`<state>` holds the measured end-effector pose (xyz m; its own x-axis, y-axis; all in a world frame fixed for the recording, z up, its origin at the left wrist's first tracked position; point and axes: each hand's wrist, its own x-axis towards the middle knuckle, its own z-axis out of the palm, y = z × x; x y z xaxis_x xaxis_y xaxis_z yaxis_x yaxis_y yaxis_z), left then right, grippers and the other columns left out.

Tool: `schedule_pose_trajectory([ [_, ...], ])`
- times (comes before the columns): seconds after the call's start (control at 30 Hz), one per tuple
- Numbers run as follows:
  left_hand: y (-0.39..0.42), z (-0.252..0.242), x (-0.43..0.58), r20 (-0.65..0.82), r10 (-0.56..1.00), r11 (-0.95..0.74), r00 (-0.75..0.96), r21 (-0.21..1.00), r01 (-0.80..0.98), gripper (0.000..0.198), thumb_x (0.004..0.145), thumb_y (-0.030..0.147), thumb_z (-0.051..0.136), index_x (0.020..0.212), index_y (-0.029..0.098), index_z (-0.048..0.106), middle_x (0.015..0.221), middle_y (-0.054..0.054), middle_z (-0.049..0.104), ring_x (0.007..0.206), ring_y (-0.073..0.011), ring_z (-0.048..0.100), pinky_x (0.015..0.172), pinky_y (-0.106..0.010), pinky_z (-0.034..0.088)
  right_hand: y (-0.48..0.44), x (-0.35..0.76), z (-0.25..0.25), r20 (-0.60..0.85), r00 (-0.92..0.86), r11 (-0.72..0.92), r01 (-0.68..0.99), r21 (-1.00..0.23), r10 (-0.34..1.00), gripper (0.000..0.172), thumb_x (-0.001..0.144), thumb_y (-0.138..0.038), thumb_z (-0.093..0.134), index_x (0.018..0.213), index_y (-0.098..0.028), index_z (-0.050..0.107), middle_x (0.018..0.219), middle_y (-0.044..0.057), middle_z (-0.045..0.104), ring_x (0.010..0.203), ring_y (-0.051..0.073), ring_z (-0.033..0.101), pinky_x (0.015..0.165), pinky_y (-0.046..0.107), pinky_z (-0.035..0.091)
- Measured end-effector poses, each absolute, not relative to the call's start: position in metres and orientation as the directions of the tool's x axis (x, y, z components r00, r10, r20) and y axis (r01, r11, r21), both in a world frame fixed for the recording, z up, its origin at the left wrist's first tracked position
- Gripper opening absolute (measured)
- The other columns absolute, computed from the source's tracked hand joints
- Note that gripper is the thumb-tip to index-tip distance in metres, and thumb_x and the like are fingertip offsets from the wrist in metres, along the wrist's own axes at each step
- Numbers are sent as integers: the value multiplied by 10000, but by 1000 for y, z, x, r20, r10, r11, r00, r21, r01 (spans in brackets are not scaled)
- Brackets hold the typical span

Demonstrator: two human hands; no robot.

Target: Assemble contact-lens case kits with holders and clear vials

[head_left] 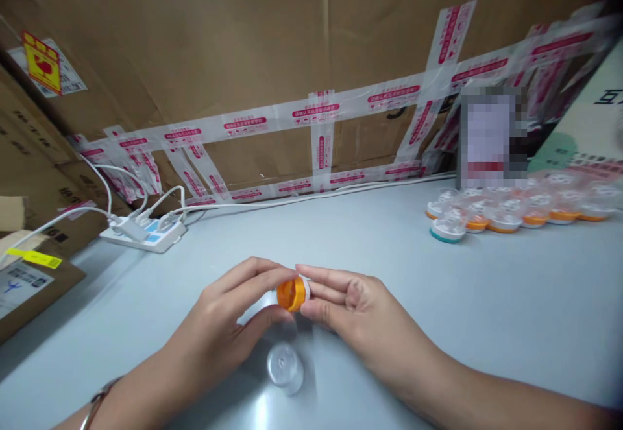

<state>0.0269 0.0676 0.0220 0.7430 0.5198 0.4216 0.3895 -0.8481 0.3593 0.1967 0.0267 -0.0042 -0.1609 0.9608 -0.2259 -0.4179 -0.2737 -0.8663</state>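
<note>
Between my two hands, above the middle of the table, is a small orange cap-like piece (291, 294) with a white part at its right side. My left hand (238, 307) pinches the orange piece between thumb and fingers. From the other side, my right hand (348, 300) has its thumb and fingertips closed on the white part. Just below them a small clear plastic cup (285, 368) stands on the table, touched by neither hand.
Several clear-domed pieces with orange, white or teal bases (506, 213) stand in rows at the right. A white power strip (146, 232) with plugs and cables lies at the left. A large taped cardboard box (219, 47) stands along the back of the grey table (379, 235).
</note>
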Motion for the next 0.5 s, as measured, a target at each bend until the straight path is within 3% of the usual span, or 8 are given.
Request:
schedule_pose_trajectory([
  [0.23, 67, 19, 29, 482, 451, -892, 751, 216, 397, 271, 825, 116, 536, 1086, 187, 520, 943, -60, 607, 843, -143, 590, 735, -240, 496, 27, 198, 1, -344, -185, -389, -502, -772, 921, 692, 663, -189, 709, 1279, -78, 413, 894, 103, 722, 810, 172, 679, 890, 333, 470],
  [0.5, 67, 16, 31, 536, 375, -919, 757, 104, 381, 256, 844, 144, 511, 1097, 180, 520, 857, -62, 628, 761, -147, 605, 667, -253, 518, 27, 197, -1, -332, -182, -378, -520, -766, 925, 553, 744, -153, 632, 1251, -85, 422, 820, 68, 728, 791, 162, 684, 896, 338, 472],
])
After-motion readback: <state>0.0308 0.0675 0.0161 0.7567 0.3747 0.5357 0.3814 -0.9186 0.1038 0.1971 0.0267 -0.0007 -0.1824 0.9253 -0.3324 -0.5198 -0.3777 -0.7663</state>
